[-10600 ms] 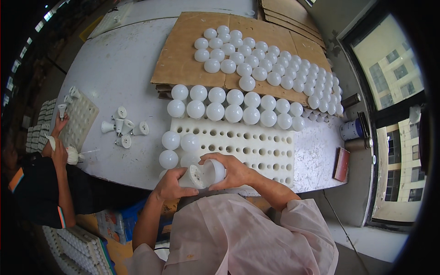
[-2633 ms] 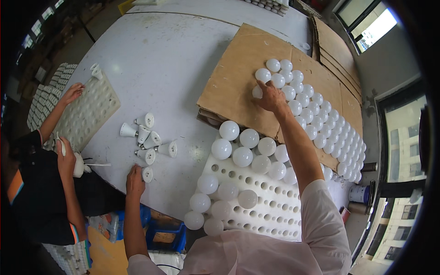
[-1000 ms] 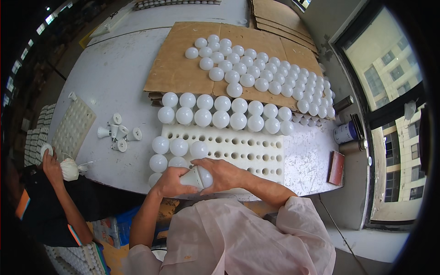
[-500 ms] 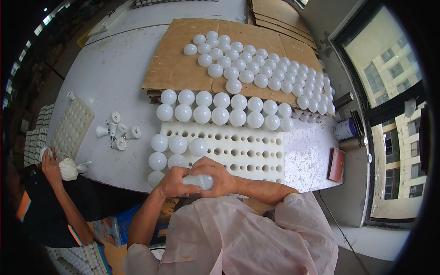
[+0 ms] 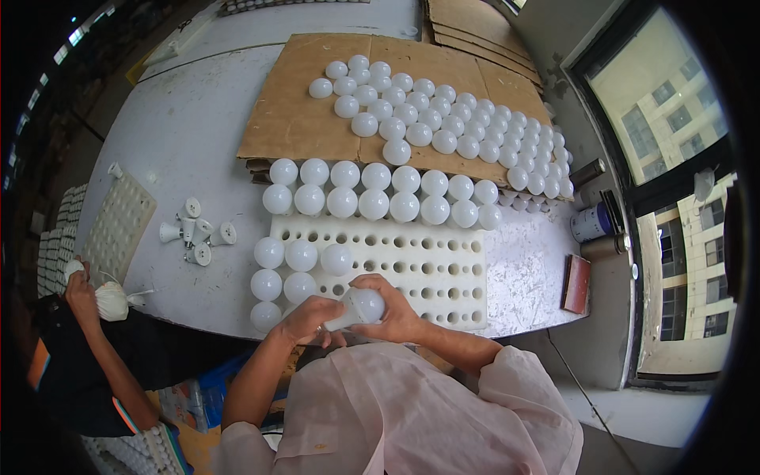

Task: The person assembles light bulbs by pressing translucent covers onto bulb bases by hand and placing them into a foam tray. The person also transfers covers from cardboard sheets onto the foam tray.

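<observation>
- I hold one white bulb [image 5: 366, 305] close in front of my body, just above the near edge of the counter [image 5: 198, 119].
- The fingers of my left hand [image 5: 307, 320] pinch its narrow end, which points down and to my left.
- The fingers of my right hand [image 5: 398, 315] are curled around the round end; some are hidden by the bulb, so I cannot tell how those lie.
- The bulb is tilted, its dome up and toward my right, near the front of the white foam tray [image 5: 467, 255].
- At the tray's left end at least six round globes [image 5: 300, 256] sit close together; to the right of them run rows of bare holes.
- Two rows of white balls [image 5: 342, 202] stand along the far side of the tray, side by side.
- Beyond them, many white domes [image 5: 430, 119] rest on brown cardboard [image 5: 301, 119].
- To my left, a small pile of white lamp bases [image 5: 201, 230] lies on the counter, some on their sides.
- Farther left are a holed beige tray [image 5: 119, 222] and a co-worker's hand [image 5: 81, 298], near a white cloth bundle [image 5: 111, 302].
- To my right lie a reddish-brown box-shaped thing [image 5: 576, 283] and a blue-and-white can [image 5: 588, 225], below the window [image 5: 661, 103].
</observation>
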`<state>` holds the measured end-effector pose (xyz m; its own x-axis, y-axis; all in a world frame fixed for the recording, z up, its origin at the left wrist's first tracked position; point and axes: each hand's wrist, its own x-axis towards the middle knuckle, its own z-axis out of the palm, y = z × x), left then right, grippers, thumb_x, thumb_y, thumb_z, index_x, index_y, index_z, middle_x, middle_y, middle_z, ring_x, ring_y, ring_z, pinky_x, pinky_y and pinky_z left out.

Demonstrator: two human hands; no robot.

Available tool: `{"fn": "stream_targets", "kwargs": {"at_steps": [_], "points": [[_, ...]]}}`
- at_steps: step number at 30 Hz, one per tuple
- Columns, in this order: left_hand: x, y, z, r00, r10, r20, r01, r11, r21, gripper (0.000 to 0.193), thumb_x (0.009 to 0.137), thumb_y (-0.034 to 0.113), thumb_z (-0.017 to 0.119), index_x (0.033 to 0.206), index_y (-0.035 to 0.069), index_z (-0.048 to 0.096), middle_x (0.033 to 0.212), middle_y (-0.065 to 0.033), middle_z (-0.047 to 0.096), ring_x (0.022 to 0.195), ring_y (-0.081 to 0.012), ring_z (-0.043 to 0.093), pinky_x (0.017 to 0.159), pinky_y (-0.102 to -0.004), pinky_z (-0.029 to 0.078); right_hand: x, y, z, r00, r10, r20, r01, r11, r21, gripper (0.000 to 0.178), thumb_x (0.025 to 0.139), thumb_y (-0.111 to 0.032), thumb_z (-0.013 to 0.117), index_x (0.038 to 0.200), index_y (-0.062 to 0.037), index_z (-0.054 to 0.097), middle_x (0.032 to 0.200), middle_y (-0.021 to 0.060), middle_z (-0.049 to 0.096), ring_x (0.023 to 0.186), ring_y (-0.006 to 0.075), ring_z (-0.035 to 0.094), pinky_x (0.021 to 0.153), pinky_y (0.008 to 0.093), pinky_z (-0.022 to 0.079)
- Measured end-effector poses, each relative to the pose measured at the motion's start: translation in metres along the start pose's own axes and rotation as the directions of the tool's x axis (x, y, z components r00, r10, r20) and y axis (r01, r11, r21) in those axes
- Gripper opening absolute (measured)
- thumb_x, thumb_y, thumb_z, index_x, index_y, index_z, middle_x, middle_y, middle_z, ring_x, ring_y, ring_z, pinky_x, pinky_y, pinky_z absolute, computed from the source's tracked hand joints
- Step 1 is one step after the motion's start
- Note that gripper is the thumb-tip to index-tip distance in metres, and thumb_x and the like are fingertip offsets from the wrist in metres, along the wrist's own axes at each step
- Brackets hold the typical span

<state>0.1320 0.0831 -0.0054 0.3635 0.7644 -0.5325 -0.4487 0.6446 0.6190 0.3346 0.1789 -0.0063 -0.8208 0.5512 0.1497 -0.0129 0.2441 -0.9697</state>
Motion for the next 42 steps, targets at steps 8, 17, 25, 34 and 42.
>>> {"fn": "stream_targets", "kwargs": {"at_steps": [8,17,25,34,42], "points": [[-0.059,0.012,-0.047,0.744,0.489,-0.455,-0.432,0.872,0.230,0.031,0.090,0.010,0.058,0.115,-0.008,0.055,0.097,-0.0209,0.068,0.074,-0.0195,0.069,0.048,-0.0219,0.048,0.024,0.039,-0.057,0.971,-0.162,-0.178,0.024,0.800,-0.600,0.070,0.061,-0.005,0.079,0.122,-0.0073,0.045,0.124,0.0156,0.047,0.110,0.0326,0.051,0.093,0.0408,0.046],[-0.087,0.003,-0.217,0.071,0.746,-0.662,-0.055,0.666,0.744,0.033,0.084,-0.003,0.055,0.118,-0.005,0.053,0.110,-0.0224,0.064,0.094,-0.0289,0.067,0.076,-0.0331,0.053,0.049,0.023,-0.048,0.983,-0.128,-0.130,0.010,0.749,-0.662,0.063,0.067,-0.015,0.078,0.125,-0.0110,0.053,0.123,0.0146,0.050,0.107,0.0330,0.052,0.083,0.0390,0.050],[-0.070,-0.010,-0.332,0.211,0.741,-0.637,0.627,0.397,0.670,0.062,0.073,-0.014,0.056,0.132,-0.001,0.039,0.138,-0.0258,0.041,0.131,-0.0388,0.037,0.110,-0.0403,0.030,0.159,0.020,-0.092,0.956,-0.186,-0.226,-0.001,0.769,-0.640,0.058,0.072,-0.014,0.074,0.125,-0.0074,0.053,0.116,0.0172,0.055,0.104,0.0339,0.056,0.086,0.0400,0.048],[-0.066,-0.005,-0.303,0.305,0.768,-0.563,0.700,0.220,0.679,0.049,0.068,-0.007,0.067,0.113,0.001,0.048,0.116,-0.0188,0.055,0.108,-0.0362,0.051,0.096,-0.0450,0.037,0.419,0.084,-0.174,0.970,-0.031,-0.242,-0.164,0.652,-0.740,0.076,0.067,-0.045,0.070,0.134,-0.0139,0.049,0.136,0.0181,0.045,0.128,0.0399,0.038,0.107,0.0477,0.031],[-0.040,-0.027,-0.274,0.339,0.687,-0.642,0.619,0.351,0.703,0.060,0.064,-0.006,0.071,0.118,-0.003,0.046,0.113,-0.0233,0.056,0.107,-0.0388,0.051,0.095,-0.0461,0.037,0.537,0.111,-0.173,0.850,0.410,-0.329,-0.489,0.385,-0.783,0.082,0.066,-0.067,0.062,0.137,-0.0271,0.049,0.152,0.0146,0.026,0.144,0.0360,0.007,0.109,0.0655,0.006]]}}
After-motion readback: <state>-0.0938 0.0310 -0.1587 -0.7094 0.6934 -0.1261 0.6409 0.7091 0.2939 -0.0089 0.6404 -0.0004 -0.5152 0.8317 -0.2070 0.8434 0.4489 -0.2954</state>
